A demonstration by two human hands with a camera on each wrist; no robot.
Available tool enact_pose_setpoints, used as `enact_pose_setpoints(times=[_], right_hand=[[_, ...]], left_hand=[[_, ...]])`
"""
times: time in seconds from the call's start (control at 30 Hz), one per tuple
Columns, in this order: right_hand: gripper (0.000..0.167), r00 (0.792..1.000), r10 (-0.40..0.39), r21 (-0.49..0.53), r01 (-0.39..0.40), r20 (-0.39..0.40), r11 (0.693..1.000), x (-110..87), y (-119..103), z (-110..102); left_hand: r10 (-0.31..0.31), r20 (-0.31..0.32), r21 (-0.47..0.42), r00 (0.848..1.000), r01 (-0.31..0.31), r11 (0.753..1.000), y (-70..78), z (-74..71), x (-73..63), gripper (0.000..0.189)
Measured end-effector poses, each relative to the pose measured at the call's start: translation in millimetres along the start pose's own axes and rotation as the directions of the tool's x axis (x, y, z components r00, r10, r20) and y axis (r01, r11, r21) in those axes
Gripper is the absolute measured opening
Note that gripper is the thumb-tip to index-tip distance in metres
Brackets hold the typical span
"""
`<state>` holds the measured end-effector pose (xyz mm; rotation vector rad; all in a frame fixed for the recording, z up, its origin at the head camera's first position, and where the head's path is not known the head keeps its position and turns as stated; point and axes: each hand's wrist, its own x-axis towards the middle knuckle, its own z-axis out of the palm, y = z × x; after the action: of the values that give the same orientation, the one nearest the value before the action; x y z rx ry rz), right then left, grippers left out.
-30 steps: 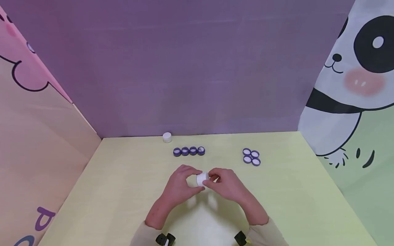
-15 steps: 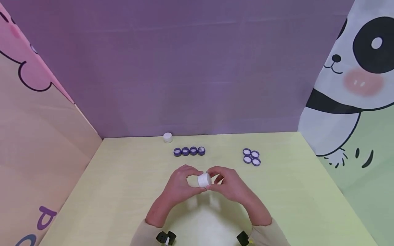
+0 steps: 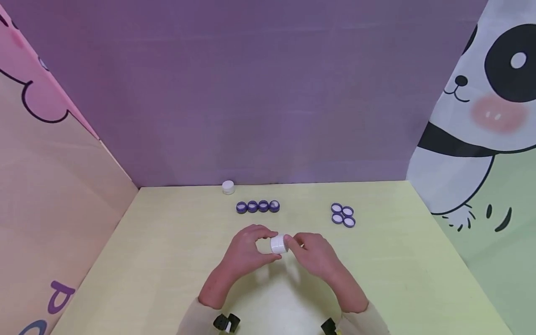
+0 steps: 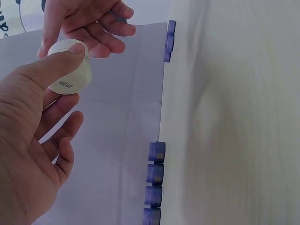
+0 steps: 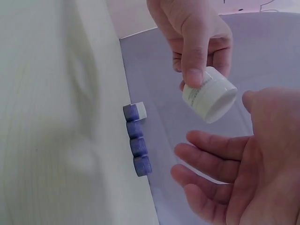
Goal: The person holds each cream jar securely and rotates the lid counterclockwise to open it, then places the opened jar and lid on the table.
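My left hand (image 3: 247, 251) pinches a small white jar (image 3: 278, 244) between thumb and fingers, holding it tipped on its side above the table. Small dark print shows on the side of the jar (image 4: 65, 84) in the left wrist view. Beside the jar's right end is my right hand (image 3: 314, 253), its thumb close to that end. In the right wrist view the fingers of the right hand (image 5: 267, 154) are spread loosely, with a gap between them and the jar (image 5: 215, 96).
Beyond the hands, several short purple cylinders (image 3: 263, 206) with pale tops stand in a row on the pale table (image 3: 146, 260). Several flatter purple rings (image 3: 336, 208) with white centres lie clustered to the right. Another white jar (image 3: 228, 187) stands near the purple back wall (image 3: 268, 93).
The fingers of my right hand, earlier around the jar's right end, have come off it and relaxed. The left hand keeps its pinch, with the jar shifted slightly right.
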<state>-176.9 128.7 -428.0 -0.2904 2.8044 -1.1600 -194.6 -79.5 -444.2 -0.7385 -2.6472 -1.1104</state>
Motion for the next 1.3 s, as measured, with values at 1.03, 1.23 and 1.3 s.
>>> enact_pose_setpoints(times=[1.03, 1.23, 1.3], right_hand=[[0.046, 0.994, -0.061, -0.062, 0.067, 0.086, 0.996, -2.1, 4.7, -6.3], [0.044, 0.995, -0.053, -0.036, 0.056, 0.082, 0.998, -2.8, 4.4, -7.1], [0.041, 0.995, -0.065, -0.019, 0.067, 0.082, 0.998, -2.9, 4.3, -8.2]], left_hand=[[-0.009, 0.063, -0.052, 0.998, 0.013, 0.999, -3.1, 4.6, -3.3, 0.046], [0.005, 0.069, -0.076, 0.998, 0.0, 0.997, -2.2, 3.3, -1.4, 0.045], [0.006, 0.073, -0.078, 0.997, 0.0, 0.997, -1.5, 2.5, -0.9, 0.045]])
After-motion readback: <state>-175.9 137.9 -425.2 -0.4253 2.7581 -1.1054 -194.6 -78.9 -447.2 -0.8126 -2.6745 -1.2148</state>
